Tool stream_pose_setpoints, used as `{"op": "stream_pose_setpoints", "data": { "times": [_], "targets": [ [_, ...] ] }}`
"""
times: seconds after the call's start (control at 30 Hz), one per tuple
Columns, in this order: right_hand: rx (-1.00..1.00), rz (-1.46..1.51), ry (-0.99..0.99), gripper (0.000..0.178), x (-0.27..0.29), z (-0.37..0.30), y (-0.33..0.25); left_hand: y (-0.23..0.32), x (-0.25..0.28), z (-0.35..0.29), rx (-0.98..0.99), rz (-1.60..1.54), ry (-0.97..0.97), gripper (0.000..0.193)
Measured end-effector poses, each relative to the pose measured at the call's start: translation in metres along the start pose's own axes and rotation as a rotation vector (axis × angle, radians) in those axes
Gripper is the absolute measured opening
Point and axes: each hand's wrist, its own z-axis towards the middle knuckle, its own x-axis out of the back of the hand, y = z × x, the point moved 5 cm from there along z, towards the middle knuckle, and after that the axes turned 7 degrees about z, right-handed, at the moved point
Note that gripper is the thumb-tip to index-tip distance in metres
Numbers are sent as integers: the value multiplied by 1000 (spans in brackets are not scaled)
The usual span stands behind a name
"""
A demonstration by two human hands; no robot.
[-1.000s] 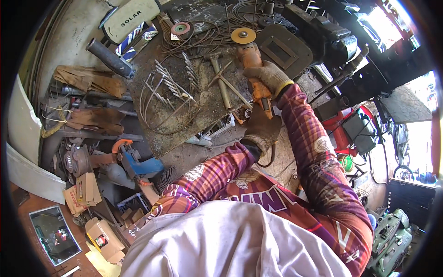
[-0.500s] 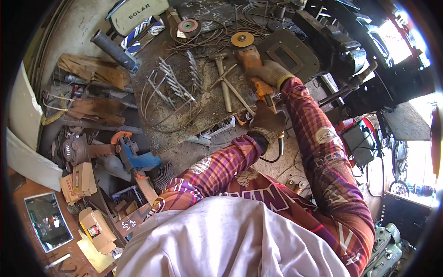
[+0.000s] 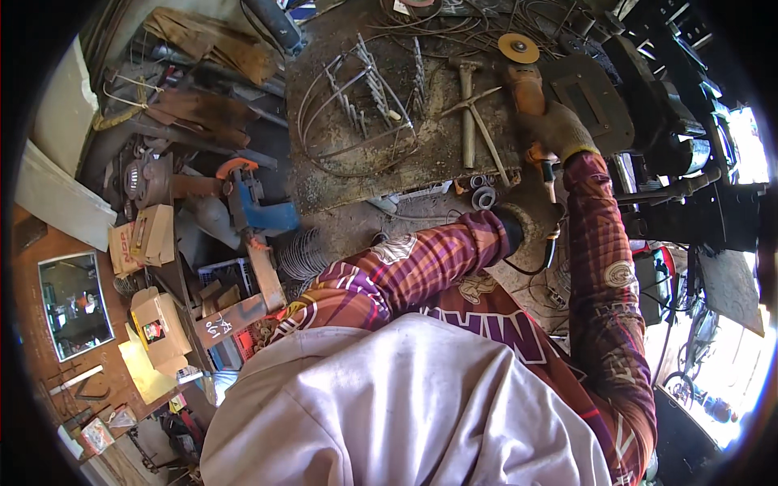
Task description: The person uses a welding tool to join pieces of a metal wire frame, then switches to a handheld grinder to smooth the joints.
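An orange angle grinder point(image 3: 528, 91) with a tan disc point(image 3: 519, 48) points away from me over the right side of the metal worktable point(image 3: 340, 190). My right hand point(image 3: 561, 130), in a grey-brown glove, is closed around the grinder's body. Nearer to me, my gloved left hand point(image 3: 531, 217) is closed about its rear end, where the black cable point(image 3: 549, 253) comes out; the fingers are partly hidden. Left of the grinder lie a hammer point(image 3: 468, 113) and a thin crossed metal tool point(image 3: 489, 134). Farther left stands a frame of welded metal rods point(image 3: 373, 89).
A dark welding mask point(image 3: 589, 101) lies right of the grinder. Coiled wire point(image 3: 405, 40) covers the table's far part. At left are a blue clamp-like tool point(image 3: 263, 215), brown gloves point(image 3: 198, 113) and open cardboard boxes point(image 3: 158, 328). A wire coil point(image 3: 301, 255) lies below the table edge.
The whole scene has shifted right and upward in the picture as my head turned. Both hands remain on the grinder. Metal rings near the table's front edge now show beside my left hand.
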Motion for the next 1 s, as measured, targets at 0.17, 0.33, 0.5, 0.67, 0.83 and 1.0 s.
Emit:
{"op": "stream_pose_setpoints", "data": {
  "times": [0.17, 0.33, 0.5, 0.67, 0.83, 1.0],
  "targets": [
    [16, 6, 52, 74, -1, -2, 7, 29, 65, -63, -198, 299, -252, 45],
    [20, -44, 103, 73, -1, -13, -2, 1, 155, -125, -772, -9, 147, 45],
    [22, -10, 96, 81, -3, -18, -5, -76, 273, -146, -533, -70, 641, 55],
    [32, -142, 295, 89, 0, -37, -11, -139, 357, -111, -298, 186, 773, 102],
    [128, -87, 641, 80, 7, -105, -25, -178, 372, -43, -159, 400, 417, 127],
    [356, 387, 1021, 57, -54, -187, -49, -163, 376, -29, -128, 420, 210, 75]
  ]
}}
